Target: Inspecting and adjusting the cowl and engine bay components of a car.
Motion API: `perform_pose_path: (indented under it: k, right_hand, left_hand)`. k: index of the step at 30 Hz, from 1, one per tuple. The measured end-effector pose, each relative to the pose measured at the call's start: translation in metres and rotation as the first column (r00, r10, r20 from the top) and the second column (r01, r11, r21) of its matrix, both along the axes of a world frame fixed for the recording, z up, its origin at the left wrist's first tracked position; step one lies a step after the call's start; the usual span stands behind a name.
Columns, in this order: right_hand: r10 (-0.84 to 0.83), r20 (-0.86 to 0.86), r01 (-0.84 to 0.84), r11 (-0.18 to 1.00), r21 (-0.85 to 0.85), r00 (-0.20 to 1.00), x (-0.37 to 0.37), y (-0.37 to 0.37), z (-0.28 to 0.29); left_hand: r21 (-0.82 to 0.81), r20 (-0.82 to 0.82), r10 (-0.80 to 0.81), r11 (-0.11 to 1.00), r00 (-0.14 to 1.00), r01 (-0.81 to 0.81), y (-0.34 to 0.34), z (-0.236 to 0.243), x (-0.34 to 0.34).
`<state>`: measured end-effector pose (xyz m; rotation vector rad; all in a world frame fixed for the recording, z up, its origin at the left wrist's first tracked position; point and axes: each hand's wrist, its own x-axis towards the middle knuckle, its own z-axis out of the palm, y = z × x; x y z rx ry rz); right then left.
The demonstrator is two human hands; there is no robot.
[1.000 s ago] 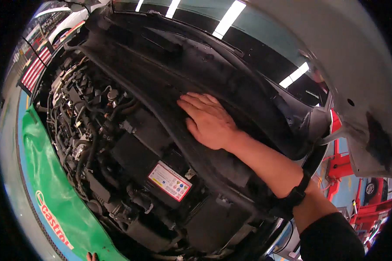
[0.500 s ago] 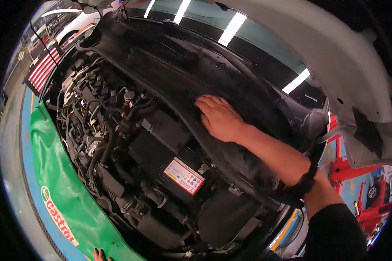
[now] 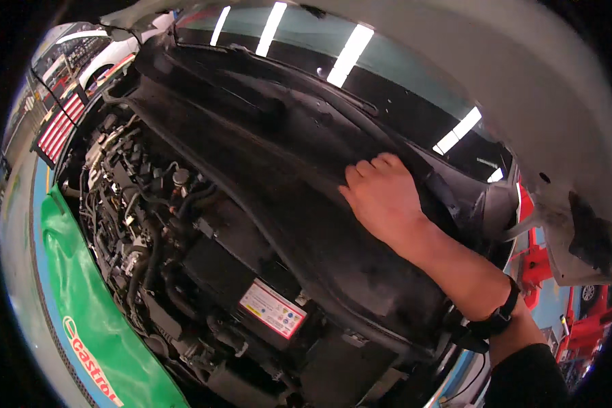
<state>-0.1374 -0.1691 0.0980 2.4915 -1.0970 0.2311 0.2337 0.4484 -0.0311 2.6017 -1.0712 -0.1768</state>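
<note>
My right hand (image 3: 386, 197) reaches in from the lower right and rests on the black cowl panel (image 3: 285, 177) below the windshield. Its fingers are bent and closed against a raised part of the panel; their tips are hidden. A dark band circles that wrist. Just beyond the hand lies the wiper arm (image 3: 340, 109). In front of the panel is the engine bay, with a black battery (image 3: 228, 262) bearing a white and red label (image 3: 273, 309). My left hand is out of view.
A green fender cover (image 3: 92, 292) hangs over the car's front edge at left. The raised hood (image 3: 523, 102) arches overhead at upper right. Hoses and the engine (image 3: 139, 197) fill the left of the bay. A red and white tool cabinet (image 3: 61, 129) stands beyond.
My right hand has moved from the panel's front edge back toward the windshield, and its fingers have curled. My left hand, at the lower edge before, has left the view. The view has shifted slightly.
</note>
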Motion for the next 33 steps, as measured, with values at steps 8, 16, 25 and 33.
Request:
perform_pose_path:
  k: [8,16,25,33]
  right_hand:
    - [0.098,0.052,-0.096,0.994,-0.046,0.994,-0.004,-0.004,0.003]
    - [0.377,0.439,-0.344,0.926,-0.154,0.816,0.027,0.009,0.022]
    - [-0.477,0.805,-0.614,0.531,0.584,0.352,0.12,-0.004,-0.014]
    - [-0.266,0.834,-0.561,0.637,0.528,0.483,-0.01,0.064,-0.049]
  left_hand:
    - [0.053,0.001,-0.012,0.999,1.0,0.012,-0.004,0.007,-0.002]
    - [0.101,0.014,0.046,0.994,0.999,-0.047,-0.014,0.019,-0.007]
    - [0.075,0.05,0.132,0.988,0.99,-0.135,0.003,-0.007,-0.002]
    - [-0.02,0.057,0.075,0.997,0.996,-0.074,0.012,-0.019,0.003]
